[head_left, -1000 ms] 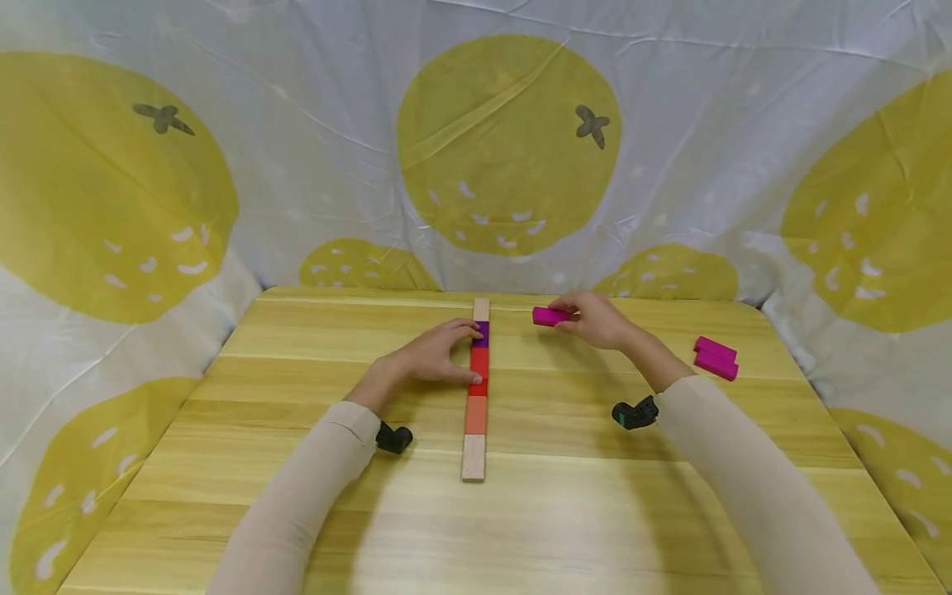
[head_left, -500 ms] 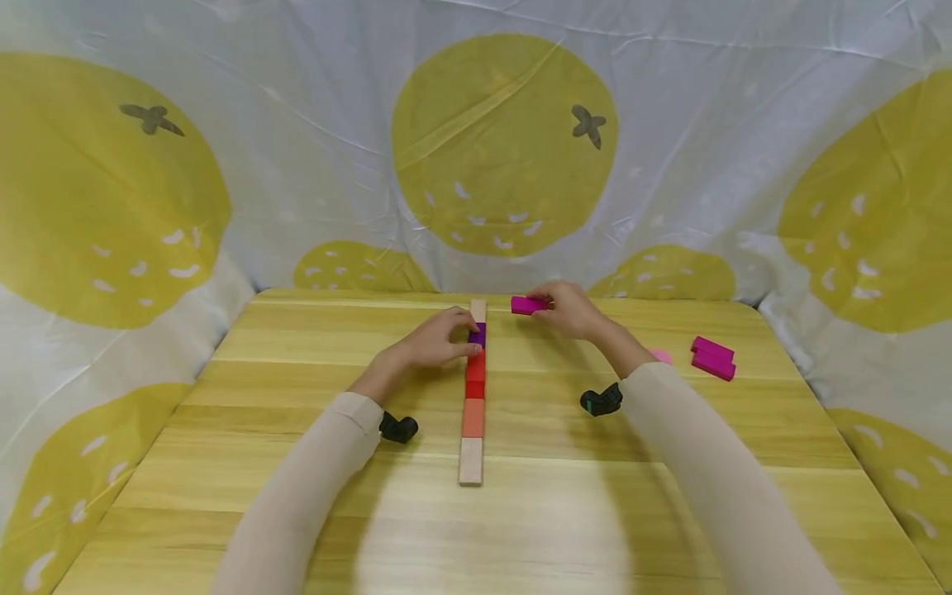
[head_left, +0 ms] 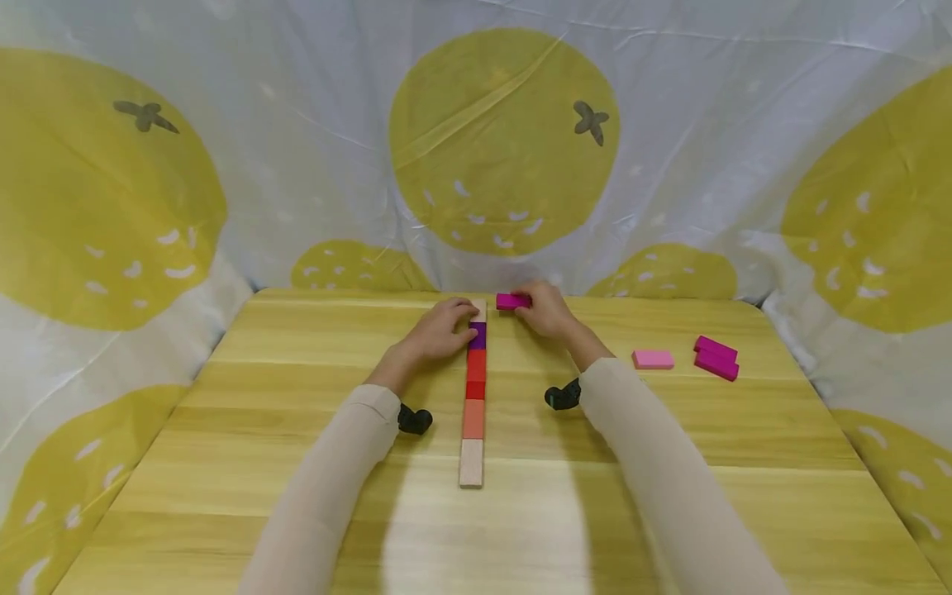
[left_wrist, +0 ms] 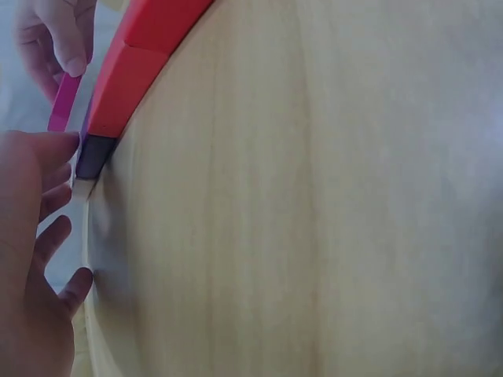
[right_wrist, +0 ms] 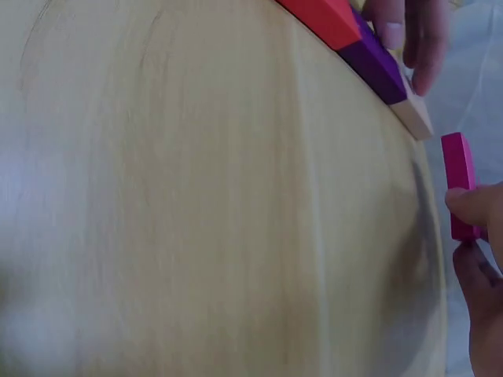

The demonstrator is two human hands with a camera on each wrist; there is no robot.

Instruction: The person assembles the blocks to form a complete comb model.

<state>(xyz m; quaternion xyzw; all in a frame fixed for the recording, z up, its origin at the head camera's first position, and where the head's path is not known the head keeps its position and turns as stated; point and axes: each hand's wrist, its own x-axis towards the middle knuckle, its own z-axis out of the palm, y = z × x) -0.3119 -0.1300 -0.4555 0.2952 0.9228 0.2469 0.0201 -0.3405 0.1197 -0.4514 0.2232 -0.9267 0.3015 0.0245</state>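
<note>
A straight row of wooden blocks runs away from me down the table: a plain wood block (head_left: 471, 463) nearest, then a salmon block (head_left: 473, 419), red blocks (head_left: 476, 365), a purple block (head_left: 479, 337) and another plain block (head_left: 481, 311) at the far end. My left hand (head_left: 440, 330) rests with loosely bent fingers at that far end, fingertips at the plain block and thumb at the purple one. Just right of the row's end, my right hand (head_left: 549, 311) pinches a magenta block (right_wrist: 457, 161) by one end between thumb and fingers.
A pink block (head_left: 653, 359) lies on the table to the right, with two magenta blocks (head_left: 717, 358) side by side beyond it. The wooden table (head_left: 245, 463) ends at a hanging white cloth (head_left: 320, 124) printed with yellow fruit.
My right hand has carried the magenta block left and slightly back, toward the row's far end. My left hand has slid farther along the row. The pink block has come into view.
</note>
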